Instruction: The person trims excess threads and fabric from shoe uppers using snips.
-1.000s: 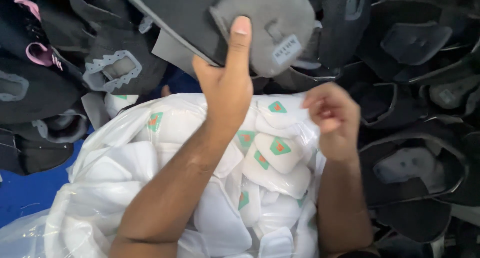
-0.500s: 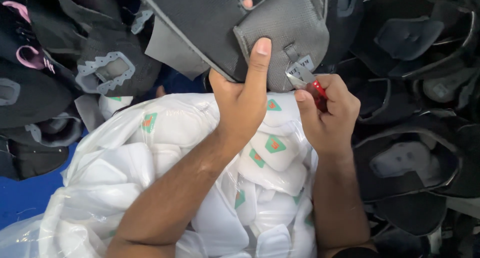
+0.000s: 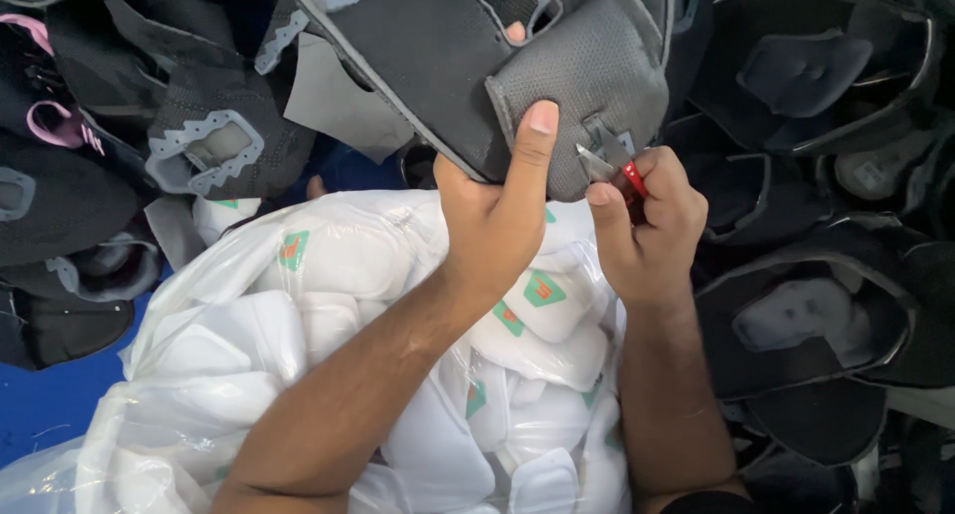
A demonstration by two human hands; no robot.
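left hand (image 3: 497, 225): clamped on dark shoe upper (image 3: 557, 76) | right hand (image 3: 647, 225): gripping red-handled snips (image 3: 612, 164) at upper's edge | below: bag of white insoles (image 3: 298, 325)

Clear plastic bag (image 3: 179, 305) of white pads under forearms — small green-orange labels (image 3: 538, 291); pale tag (image 3: 625, 144) on dark upper.
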